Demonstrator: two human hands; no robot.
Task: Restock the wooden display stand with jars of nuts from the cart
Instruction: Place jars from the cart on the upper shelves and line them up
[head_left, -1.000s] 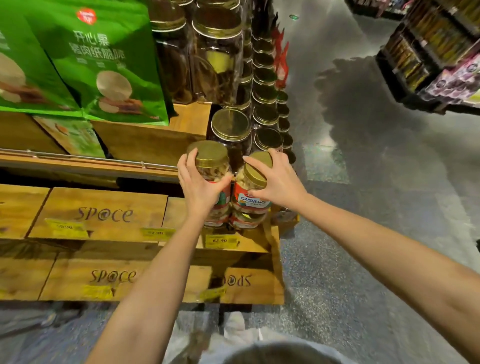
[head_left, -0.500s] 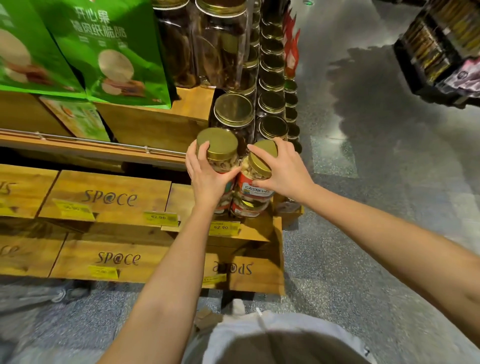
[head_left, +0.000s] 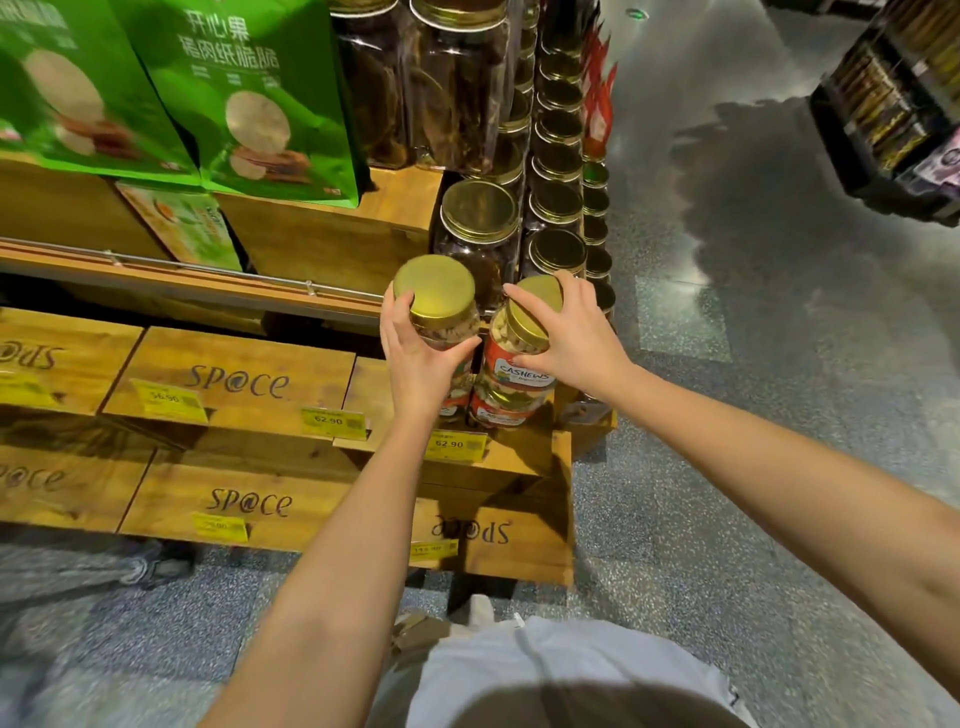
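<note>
My left hand (head_left: 415, 358) grips a gold-lidded jar of nuts (head_left: 441, 306) from the side, held upright over the right end of the wooden display stand (head_left: 249, 384). My right hand (head_left: 571, 338) grips a second gold-lidded jar labelled cashews (head_left: 519, 358), tilted to the left, right beside the first. Under the two held jars stand other cashew jars (head_left: 498, 410) on the stand's step. The cart is out of view.
Rows of gold-lidded jars (head_left: 556, 208) fill the stand behind my hands. Green snack bags (head_left: 249, 104) lean on the upper shelf at left. Yellow price tags (head_left: 454, 444) line the wooden boxes. Open floor lies to the right, with another shelf unit (head_left: 893, 114) at far right.
Both hands kept their hold on the jars and hardly shifted relative to the stand. The camera has moved closer and tipped down a little.
</note>
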